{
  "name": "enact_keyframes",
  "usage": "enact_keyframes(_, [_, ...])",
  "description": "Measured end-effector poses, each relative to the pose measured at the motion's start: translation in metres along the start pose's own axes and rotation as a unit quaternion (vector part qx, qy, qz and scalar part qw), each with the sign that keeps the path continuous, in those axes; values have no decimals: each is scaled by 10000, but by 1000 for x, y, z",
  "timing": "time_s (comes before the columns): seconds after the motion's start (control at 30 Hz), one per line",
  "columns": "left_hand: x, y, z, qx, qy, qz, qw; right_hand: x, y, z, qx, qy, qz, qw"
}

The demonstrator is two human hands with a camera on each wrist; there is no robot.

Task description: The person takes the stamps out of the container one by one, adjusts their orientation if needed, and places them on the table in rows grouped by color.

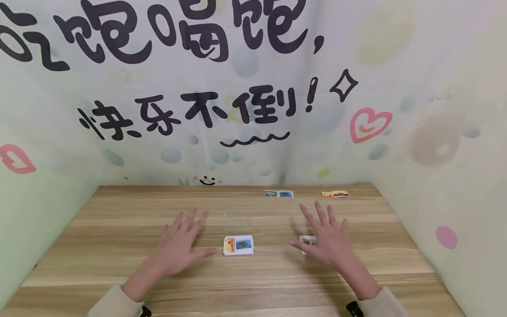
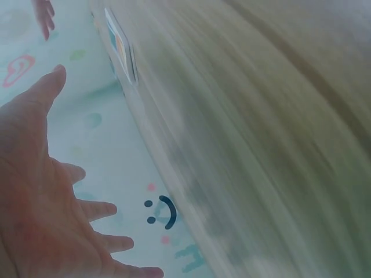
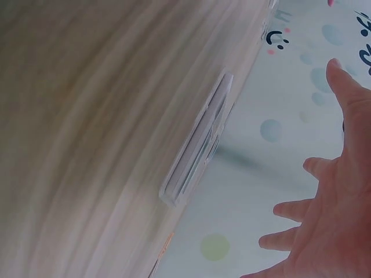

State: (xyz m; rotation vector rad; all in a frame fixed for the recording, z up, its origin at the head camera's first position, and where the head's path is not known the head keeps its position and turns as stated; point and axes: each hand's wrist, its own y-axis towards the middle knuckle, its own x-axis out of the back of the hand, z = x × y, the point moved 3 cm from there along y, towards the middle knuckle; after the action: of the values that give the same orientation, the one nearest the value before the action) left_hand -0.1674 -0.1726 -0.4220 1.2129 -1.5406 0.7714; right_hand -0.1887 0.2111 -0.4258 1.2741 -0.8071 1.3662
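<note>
My left hand [image 1: 178,246] hovers over the table with its fingers spread wide, palm down, holding nothing. Just right of its thumb lies a stack of picture cards [image 1: 238,245], with an orange and a blue picture on top; the left wrist view shows these cards [image 2: 120,46] edge-on. On the other side, my right hand [image 1: 328,242] is likewise spread in the air with nothing in it. Its thumb and palm partly hide a second set of cards [image 1: 306,240]. The right wrist view shows a white, low stack [image 3: 197,142] on the table, away from the fingers.
Two clear plastic pieces, one on the left [image 1: 236,221] and one on the right [image 1: 298,221], lie behind the cards. Farther back are a blue-green card pair [image 1: 279,193] and an orange-yellow pair [image 1: 335,194]. A printed cloth wall [image 1: 253,163] borders the wooden table [image 1: 253,286].
</note>
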Motion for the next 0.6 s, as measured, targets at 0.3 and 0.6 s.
enact_keyframes(0.3, [-6,3,-6,-55,-131,206,9997,-3,2,8,47,118,67,9999])
enact_keyframes(0.6, [-13,4,-9,-190,-246,277,9991,-7,4,15,160,215,160,9995])
